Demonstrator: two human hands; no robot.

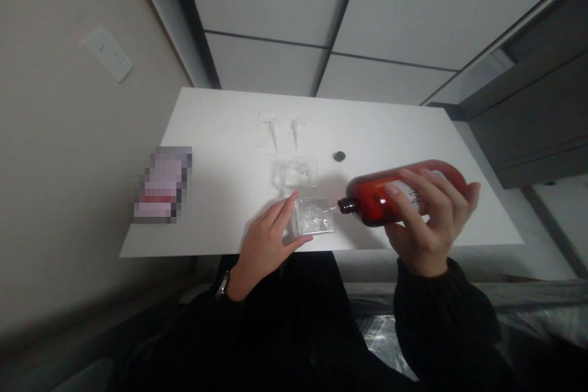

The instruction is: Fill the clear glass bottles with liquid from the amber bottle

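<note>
My left hand [266, 239] grips a clear square container [315, 226] near the front edge of the table, fingers at its far left corner and thumb along its near side. My right hand [427, 217] is closed around a large amber bottle [374, 196] with a white label. The bottle is tipped well over to the left, and its dark open mouth [348, 206] points at the container. A thin clear stream [331, 209] runs from the mouth into the container. Just beyond lies a second clear container [294, 174].
Two white pump heads [274, 133] lie farther back on the white table [220, 135]. A small black cap [339, 156] rests right of them. A pixelated pinkish rectangular item [160, 187] is at the left edge. Walls border the table's left and back.
</note>
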